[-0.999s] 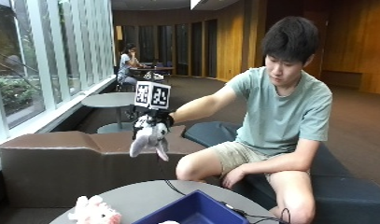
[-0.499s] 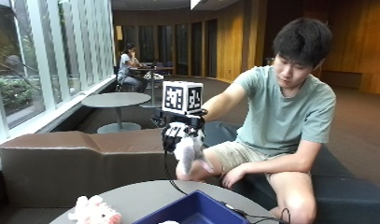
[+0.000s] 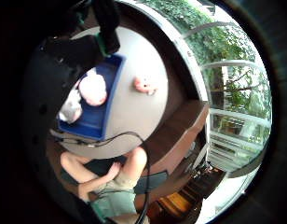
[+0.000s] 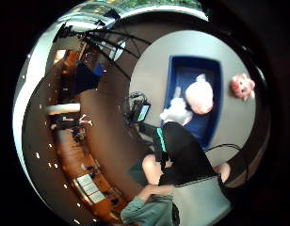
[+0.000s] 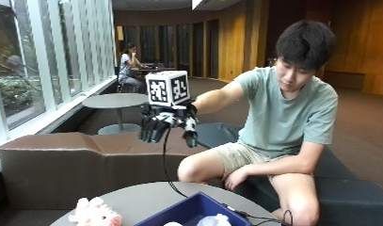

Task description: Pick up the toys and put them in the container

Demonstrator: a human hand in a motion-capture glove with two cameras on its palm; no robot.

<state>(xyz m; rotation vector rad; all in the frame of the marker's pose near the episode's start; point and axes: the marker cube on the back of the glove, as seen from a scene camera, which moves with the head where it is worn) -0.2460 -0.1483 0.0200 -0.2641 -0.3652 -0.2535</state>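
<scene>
Gloved right hand (image 5: 168,123) empty, fingers relaxed; pink pig (image 5: 95,214) beside blue container (image 5: 192,209).

The table (image 5: 147,197) is seen low from across it, facing the person. Both palm views look down from well above; the bin (image 3: 99,100) is shared.
</scene>
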